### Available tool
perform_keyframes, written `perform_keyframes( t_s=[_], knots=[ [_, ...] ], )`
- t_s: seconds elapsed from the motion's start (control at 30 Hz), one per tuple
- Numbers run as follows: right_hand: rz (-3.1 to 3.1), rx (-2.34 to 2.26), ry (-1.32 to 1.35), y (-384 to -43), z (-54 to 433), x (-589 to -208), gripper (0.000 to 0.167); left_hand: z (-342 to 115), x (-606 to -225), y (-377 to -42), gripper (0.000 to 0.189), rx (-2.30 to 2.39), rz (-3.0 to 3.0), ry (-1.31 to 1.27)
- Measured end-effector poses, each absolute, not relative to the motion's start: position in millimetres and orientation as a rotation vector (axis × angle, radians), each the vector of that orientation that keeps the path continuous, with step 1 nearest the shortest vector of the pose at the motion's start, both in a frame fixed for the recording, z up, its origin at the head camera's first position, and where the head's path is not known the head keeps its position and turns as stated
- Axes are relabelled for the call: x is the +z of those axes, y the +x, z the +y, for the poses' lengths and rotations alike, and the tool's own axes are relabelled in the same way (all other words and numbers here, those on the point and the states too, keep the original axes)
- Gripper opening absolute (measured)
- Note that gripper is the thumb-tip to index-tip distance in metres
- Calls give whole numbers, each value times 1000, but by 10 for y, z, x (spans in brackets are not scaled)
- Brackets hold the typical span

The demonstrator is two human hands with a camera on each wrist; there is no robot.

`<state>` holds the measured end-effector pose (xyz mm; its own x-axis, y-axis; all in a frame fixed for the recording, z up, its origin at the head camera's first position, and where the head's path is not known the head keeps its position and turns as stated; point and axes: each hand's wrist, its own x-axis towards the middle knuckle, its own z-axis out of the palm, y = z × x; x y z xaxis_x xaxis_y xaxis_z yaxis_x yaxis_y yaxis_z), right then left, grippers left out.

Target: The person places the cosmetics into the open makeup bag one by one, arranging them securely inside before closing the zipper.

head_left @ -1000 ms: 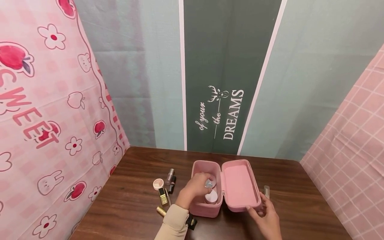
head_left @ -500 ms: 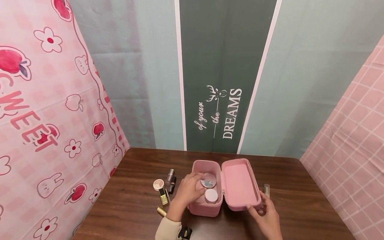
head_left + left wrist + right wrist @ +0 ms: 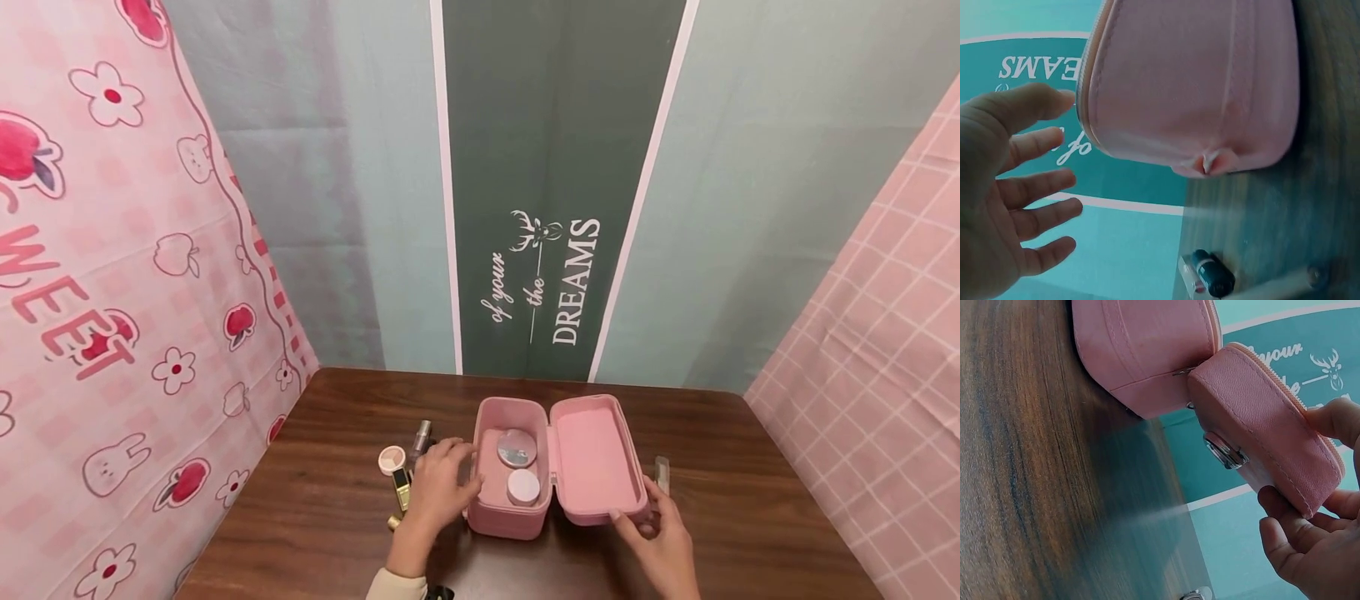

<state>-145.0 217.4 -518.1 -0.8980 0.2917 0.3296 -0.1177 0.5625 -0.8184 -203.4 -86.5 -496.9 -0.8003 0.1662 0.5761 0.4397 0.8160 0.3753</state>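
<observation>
A pink zip cosmetic case [image 3: 508, 525] stands unzipped on the table, its lid [image 3: 596, 458] folded out to the right. Inside lie a round compact with a shiny silvery top [image 3: 517, 448] and, nearer me, a small round container with a white lid [image 3: 523, 487]. Beside the case's left rim is my left hand [image 3: 441, 487], fingers spread and holding nothing; the left wrist view shows the same hand [image 3: 1025, 194] apart from the case wall. My right hand [image 3: 663, 542] holds the lid's near right corner. In the right wrist view, its thumb and fingers pinch that corner, near a metal buckle [image 3: 1225, 450].
Makeup lies left of the case: a three-pan round palette [image 3: 392, 460], a black and gold lipstick [image 3: 402, 490], a gold tube [image 3: 393, 522] and a clear tube [image 3: 422, 435]. A small clear piece [image 3: 662, 473] sits right of the lid. Printed cloth hangs behind the table [image 3: 360, 408].
My left hand has let go of the silvery-topped compact inside the case and drawn back left over the rim, fingers spreading. My right hand keeps its hold on the lid.
</observation>
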Motion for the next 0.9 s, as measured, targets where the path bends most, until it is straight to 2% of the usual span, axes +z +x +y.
perform_keyframes(
  t_s=[0.23,0.9],
  knots=[
    [-2334,1277,-105,-1472,2176,-5170,67,-954,-4990,-1965,32,-699,-2517,-396],
    [-2331,1254,-116,-1458,2184,-5219,65,-1343,-5188,-1978,36,-642,-2500,-254]
  ],
)
